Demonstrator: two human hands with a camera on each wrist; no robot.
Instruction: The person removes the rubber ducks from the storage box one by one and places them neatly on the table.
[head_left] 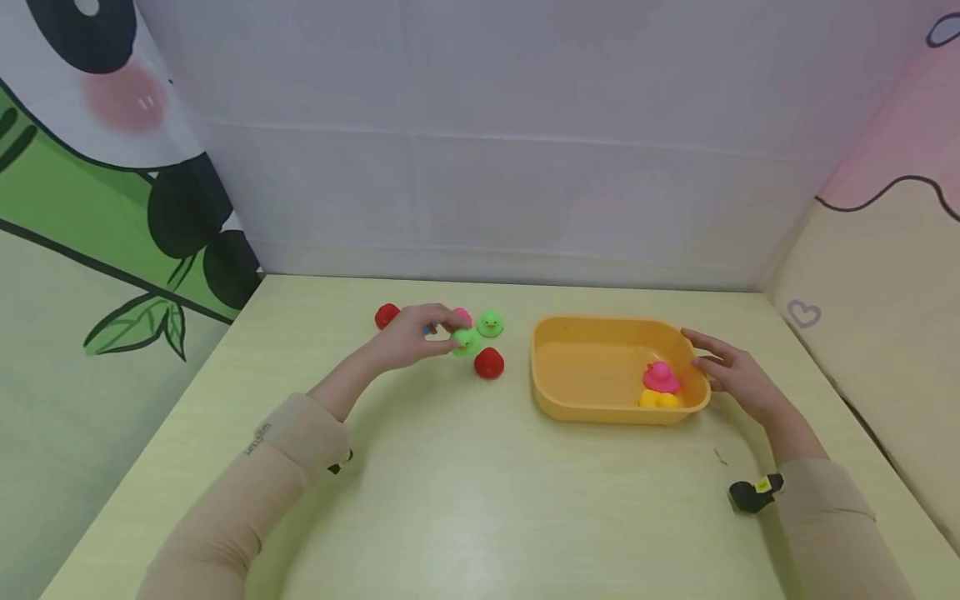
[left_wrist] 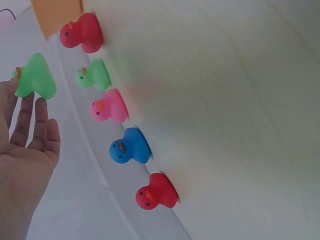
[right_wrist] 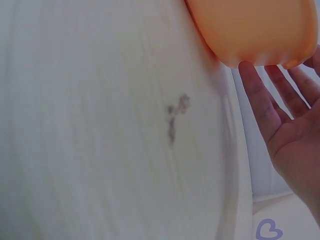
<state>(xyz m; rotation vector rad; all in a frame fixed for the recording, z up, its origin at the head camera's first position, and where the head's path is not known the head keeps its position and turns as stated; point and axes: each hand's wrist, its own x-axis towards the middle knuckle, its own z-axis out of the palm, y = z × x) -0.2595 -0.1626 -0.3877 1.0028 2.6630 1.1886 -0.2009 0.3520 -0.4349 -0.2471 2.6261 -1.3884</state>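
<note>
My left hand point(head_left: 408, 337) pinches a green rubber duck point(left_wrist: 39, 77) between thumb and fingertips, raised off the table as the left wrist view shows. Close by stand a second green duck point(head_left: 490, 324), a red duck point(head_left: 489, 363), a pink duck point(left_wrist: 111, 106), a blue duck point(left_wrist: 130, 146) and another red duck point(head_left: 387, 316). To their right sits an orange-yellow plastic tub point(head_left: 581, 412). Inside its right end lie a pink duck point(head_left: 662, 377) and small yellow ducks point(head_left: 658, 400). My right hand point(head_left: 738, 379) rests its extended fingers against the tub's right end.
A pale wood-grain table point(head_left: 480, 500) carries everything. A white cloth backdrop point(head_left: 480, 200) rises at its far edge, with printed panels at left and right. A small dark mark point(right_wrist: 172, 120) shows on the tabletop near the tub.
</note>
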